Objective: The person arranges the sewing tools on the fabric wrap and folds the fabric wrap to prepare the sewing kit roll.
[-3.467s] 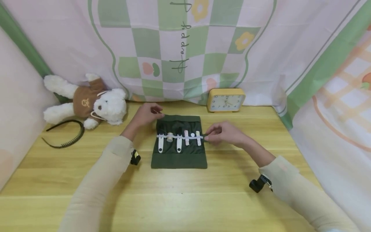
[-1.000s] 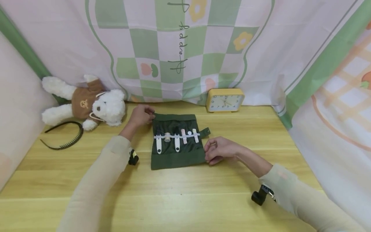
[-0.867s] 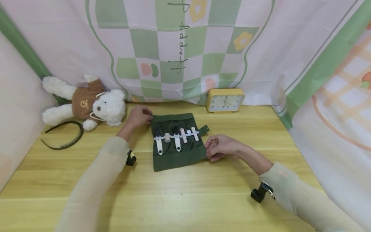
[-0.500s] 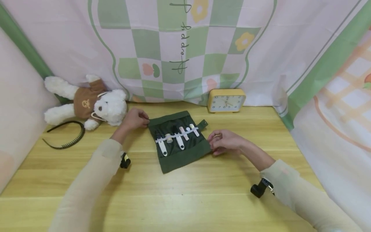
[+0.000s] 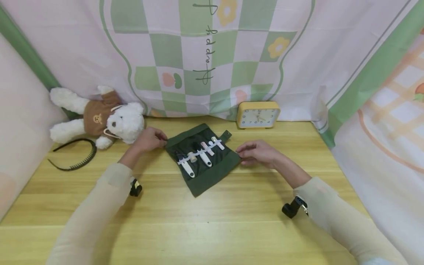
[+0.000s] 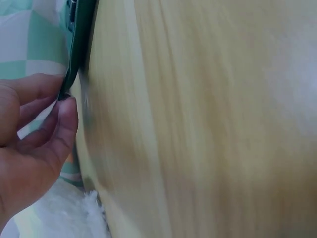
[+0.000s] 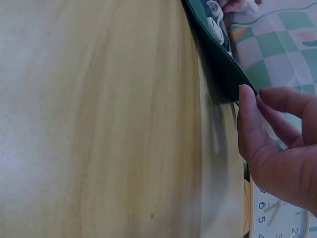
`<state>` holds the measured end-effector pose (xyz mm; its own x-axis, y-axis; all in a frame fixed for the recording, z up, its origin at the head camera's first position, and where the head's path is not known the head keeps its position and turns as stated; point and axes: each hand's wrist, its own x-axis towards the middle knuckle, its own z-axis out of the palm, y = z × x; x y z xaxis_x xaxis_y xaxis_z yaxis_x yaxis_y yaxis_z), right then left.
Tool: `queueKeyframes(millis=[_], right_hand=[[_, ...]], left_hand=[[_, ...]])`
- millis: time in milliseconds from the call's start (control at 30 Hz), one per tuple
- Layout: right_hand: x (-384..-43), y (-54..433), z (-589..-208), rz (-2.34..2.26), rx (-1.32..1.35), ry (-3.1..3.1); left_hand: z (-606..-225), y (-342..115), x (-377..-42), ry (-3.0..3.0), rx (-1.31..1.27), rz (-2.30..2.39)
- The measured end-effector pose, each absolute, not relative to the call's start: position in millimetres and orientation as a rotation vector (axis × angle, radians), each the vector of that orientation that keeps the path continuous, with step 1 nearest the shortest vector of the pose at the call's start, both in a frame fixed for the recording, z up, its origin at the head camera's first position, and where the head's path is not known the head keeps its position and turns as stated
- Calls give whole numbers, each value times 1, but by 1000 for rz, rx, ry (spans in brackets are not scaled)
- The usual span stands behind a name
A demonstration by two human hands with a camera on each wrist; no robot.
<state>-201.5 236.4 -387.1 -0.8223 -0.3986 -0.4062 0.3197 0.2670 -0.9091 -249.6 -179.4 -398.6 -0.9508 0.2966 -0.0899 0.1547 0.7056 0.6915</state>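
Note:
A dark green fabric tool roll (image 5: 215,176) lies spread open, turned at an angle on the wooden table. A white elastic strap across it holds two white-handled tools (image 5: 187,170), a small beige spool (image 5: 192,157), two pale sticks (image 5: 207,148) and a small white round piece. My left hand (image 5: 149,139) pinches the roll's left corner; the left wrist view shows thumb and fingertips on the green edge (image 6: 82,34). At the right corner, my right hand (image 5: 260,152) pinches the cloth between thumb and fingers, as the right wrist view shows. A snap tab (image 5: 226,136) sticks out at the far right.
A white plush toy (image 5: 126,121) in a brown top lies at the back left, with a black toothed headband (image 5: 89,156) before it. A yellow-framed clock (image 5: 258,115) stands at the back right. Printed cloth (image 5: 205,48) hangs behind the table (image 5: 205,235).
The roll has turned counterclockwise. My right hand went from the tab to the near right corner, then moved away from me with it, while my left hand drew left and nearer.

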Motion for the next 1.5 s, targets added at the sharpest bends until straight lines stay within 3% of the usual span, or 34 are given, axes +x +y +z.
queueKeyframes(millis=[867,1500], right_hand=[[-225,234,-389,-1522,-46,2078],[-251,216,-394,-1560,8,2213]], left_hand=[[-403,-214,-233,2527,541,1136],[-402,-225,-214,2379,532,1129]])
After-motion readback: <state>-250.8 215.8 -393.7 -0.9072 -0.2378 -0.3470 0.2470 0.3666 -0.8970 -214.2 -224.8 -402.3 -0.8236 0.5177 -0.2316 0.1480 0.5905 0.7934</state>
